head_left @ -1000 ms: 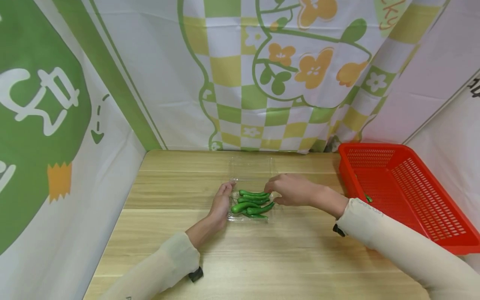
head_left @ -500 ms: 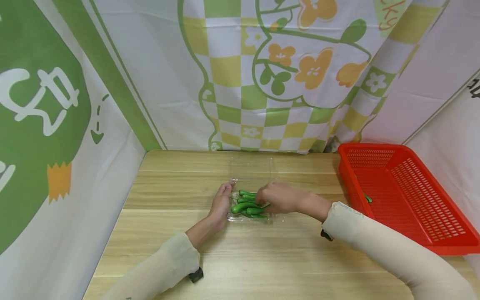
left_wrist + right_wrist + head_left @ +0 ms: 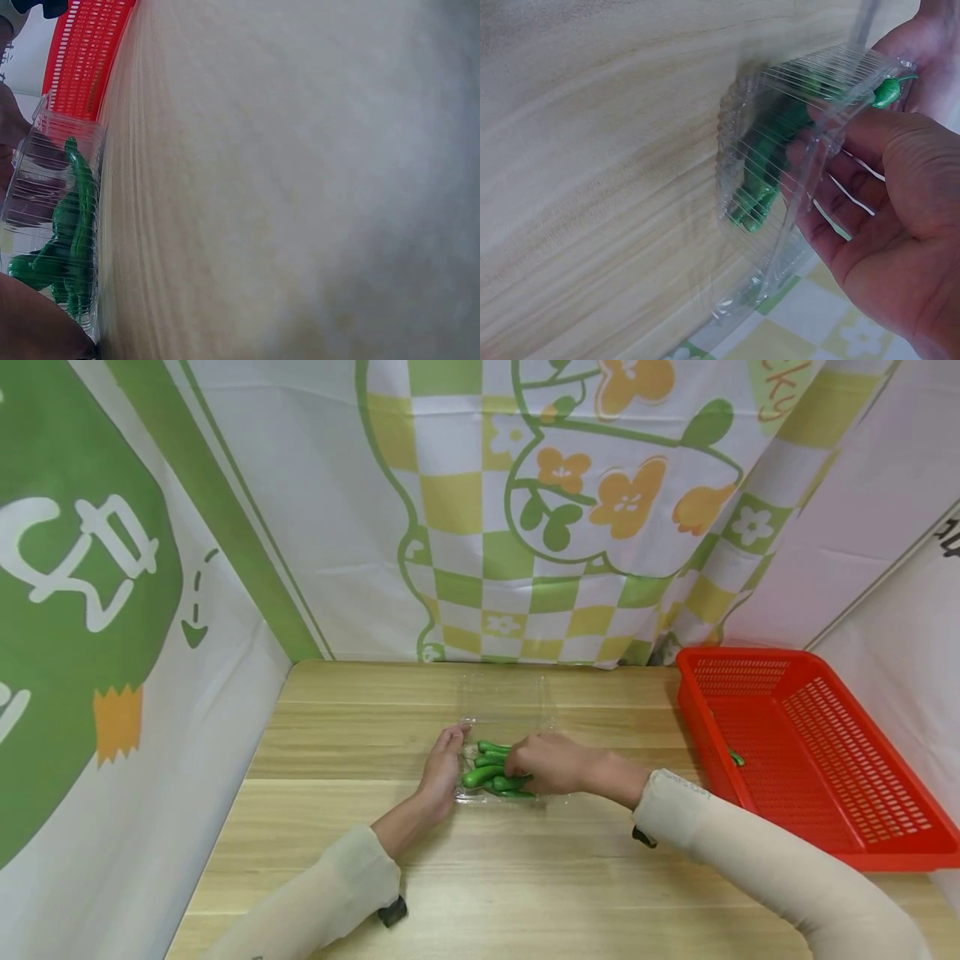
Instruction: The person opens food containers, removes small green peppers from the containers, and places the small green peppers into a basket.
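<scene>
Several green chili peppers lie side by side in a clear plastic clamshell box, its lid folded back away from the person. My left hand holds the box along its left side. Over the right ends of the peppers is my right hand, reaching into the box with its fingers pointing down. In the right wrist view, the right hand's thumb and fingers come in over the rim, fingertips right at the peppers. The ribbed wall blurs them, and I cannot tell whether they pinch one.
A red perforated basket stands at the right of the wooden table, with a small green pepper inside. A patterned curtain hangs along the table's back edge, and a printed cloth wall borders the left.
My right hand has moved left and slightly toward the person, from the peppers' right tips to over them. The left hand and the box have stayed in place.
</scene>
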The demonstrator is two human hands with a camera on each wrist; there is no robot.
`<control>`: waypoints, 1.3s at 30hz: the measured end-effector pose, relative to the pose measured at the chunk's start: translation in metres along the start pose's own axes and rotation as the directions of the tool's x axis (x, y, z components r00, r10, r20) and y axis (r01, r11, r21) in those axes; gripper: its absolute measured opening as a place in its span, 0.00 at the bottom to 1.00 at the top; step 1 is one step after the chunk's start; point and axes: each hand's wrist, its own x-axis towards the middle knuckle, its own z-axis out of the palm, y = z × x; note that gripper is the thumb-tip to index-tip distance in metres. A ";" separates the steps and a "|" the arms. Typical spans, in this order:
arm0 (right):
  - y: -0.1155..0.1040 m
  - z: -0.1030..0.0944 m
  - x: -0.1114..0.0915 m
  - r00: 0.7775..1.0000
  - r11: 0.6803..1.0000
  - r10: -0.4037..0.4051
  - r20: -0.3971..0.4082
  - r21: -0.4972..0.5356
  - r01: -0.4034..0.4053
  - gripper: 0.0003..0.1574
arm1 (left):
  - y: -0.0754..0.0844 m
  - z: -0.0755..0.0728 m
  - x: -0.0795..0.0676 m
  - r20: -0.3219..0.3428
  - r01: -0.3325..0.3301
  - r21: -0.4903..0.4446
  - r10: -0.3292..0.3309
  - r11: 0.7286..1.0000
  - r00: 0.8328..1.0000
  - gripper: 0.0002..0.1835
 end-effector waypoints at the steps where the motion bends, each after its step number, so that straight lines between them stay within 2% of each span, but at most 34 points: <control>1: 0.000 0.001 0.000 1.000 1.000 0.004 0.000 -0.003 -0.004 0.10 | 0.000 0.000 0.000 0.001 0.002 0.000 -0.002 1.000 1.000 0.26; 10: 0.001 0.010 0.003 0.999 0.999 0.036 -0.011 -0.022 -0.036 0.11 | 0.000 0.000 -0.002 -0.016 0.014 0.008 -0.014 1.000 1.000 0.25; 20: 0.001 0.018 0.006 1.000 0.998 0.027 -0.011 -0.060 -0.028 0.14 | -0.004 0.002 0.003 -0.041 -0.001 0.021 0.002 1.000 0.999 0.24; 33: 0.006 0.018 0.008 0.999 0.999 0.032 0.018 -0.044 -0.031 0.11 | -0.001 0.002 0.002 -0.042 -0.009 0.003 0.010 1.000 0.999 0.24; 39: 0.010 0.017 0.008 0.997 0.999 0.049 0.057 0.001 -0.049 0.10 | -0.002 0.002 0.001 -0.038 -0.013 -0.004 0.013 1.000 0.999 0.24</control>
